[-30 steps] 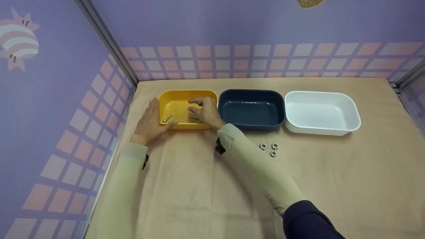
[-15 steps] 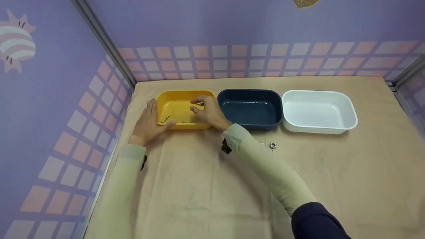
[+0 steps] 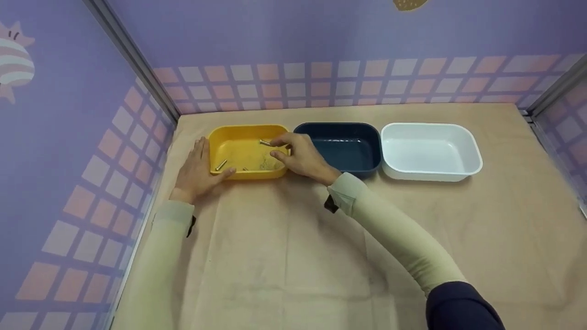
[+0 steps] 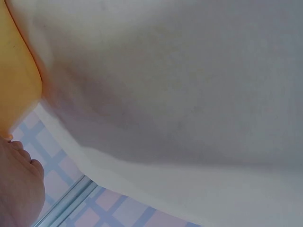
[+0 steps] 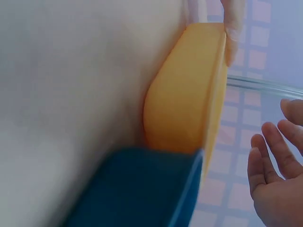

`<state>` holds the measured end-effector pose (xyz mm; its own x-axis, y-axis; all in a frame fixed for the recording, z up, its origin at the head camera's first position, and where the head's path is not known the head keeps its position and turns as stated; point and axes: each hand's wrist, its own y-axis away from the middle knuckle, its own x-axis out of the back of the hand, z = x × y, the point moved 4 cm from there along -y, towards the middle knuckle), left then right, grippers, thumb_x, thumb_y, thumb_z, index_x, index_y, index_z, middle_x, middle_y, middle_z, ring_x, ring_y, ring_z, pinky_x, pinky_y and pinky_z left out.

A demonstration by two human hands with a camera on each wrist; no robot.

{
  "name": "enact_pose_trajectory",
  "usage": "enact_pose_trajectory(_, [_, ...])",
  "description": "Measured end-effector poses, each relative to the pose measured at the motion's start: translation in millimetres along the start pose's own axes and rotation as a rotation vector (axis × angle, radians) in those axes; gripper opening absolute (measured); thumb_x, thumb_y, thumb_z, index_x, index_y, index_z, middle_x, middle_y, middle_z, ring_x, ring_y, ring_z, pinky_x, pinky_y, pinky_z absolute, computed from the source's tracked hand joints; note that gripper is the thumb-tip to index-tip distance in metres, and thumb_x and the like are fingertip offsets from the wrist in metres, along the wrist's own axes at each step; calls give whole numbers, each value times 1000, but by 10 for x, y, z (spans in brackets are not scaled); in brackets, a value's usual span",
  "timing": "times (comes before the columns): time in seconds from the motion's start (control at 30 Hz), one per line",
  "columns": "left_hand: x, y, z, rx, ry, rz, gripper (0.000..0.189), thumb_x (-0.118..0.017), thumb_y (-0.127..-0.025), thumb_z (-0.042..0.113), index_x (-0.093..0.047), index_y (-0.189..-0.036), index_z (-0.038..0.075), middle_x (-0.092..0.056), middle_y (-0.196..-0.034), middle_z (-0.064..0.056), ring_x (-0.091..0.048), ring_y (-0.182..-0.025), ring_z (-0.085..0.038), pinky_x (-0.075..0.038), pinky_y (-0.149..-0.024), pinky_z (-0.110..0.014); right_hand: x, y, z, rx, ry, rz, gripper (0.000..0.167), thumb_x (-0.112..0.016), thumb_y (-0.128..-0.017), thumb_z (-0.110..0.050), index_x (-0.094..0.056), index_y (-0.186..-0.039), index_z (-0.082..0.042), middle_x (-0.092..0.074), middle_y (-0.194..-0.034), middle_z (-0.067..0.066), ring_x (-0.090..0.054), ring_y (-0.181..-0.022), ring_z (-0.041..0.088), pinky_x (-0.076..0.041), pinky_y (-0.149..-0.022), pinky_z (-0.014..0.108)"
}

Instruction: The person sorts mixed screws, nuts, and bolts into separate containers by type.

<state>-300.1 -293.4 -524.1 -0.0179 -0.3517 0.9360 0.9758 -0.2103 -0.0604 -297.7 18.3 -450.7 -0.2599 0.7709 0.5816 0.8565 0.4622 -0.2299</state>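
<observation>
In the head view my left hand point(image 3: 195, 176) lies against the left side of a yellow tray point(image 3: 249, 174), its fingers straight and its thumb at the front rim. My right hand point(image 3: 302, 156) hovers over the tray's right end, thumb and fingers apart; in the right wrist view its fingers point(image 5: 279, 151) are spread with nothing between them. One bolt point(image 3: 221, 165) lies in the tray's front left corner. Another bolt point(image 3: 265, 143) is towards the back, near the right fingertips. A small metal tip point(image 3: 245, 169) shows just behind the front rim.
A dark blue tray point(image 3: 339, 124) stands close beside the yellow one, and a white tray point(image 3: 431, 176) stands to its right. A pale cloth point(image 3: 257, 247) covers the table. Patterned panels point(image 3: 321, 36) rise at the back and sides.
My right hand has drawn back to the right, off the bolts in the yellow tray. The nuts on the cloth are now hidden behind the right forearm. The head view has shifted slightly.
</observation>
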Motion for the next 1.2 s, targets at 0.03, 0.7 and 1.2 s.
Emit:
enact_pose_trajectory(0.03, [4,7,2,1,-3,2,126,-60,-93,77,-5,-168,-7,-6,-177,-28,-6,-166,-45,-9,-136,-56,31,24,-8,9,11,-4,28,-73,-104,-20,-76,-128,-5,-75,-129,9,-69,-120,26,-59,-105,41])
enact_pose_trajectory(0.7, [114,54,250,-46,-108,-11,109,-54,-99,71,-21,-167,-8,-15,-177,-26,-9,-165,-44,-8,-136,-56,432,614,94,127,12,-60,26,-77,-101,-19,-78,-124,-6,-77,-120,14,-73,-113,27,-60,-103,38])
enact_pose_trajectory(1.2, [-87,18,816,-142,-50,20,96,-54,-100,70,-33,-167,4,-28,-176,-17,-10,-167,-36,-7,-137,-52,618,1270,449,137,16,-45,23,-79,-99,-18,-80,-120,-10,-79,-117,8,-75,-107,29,-62,-94,51])
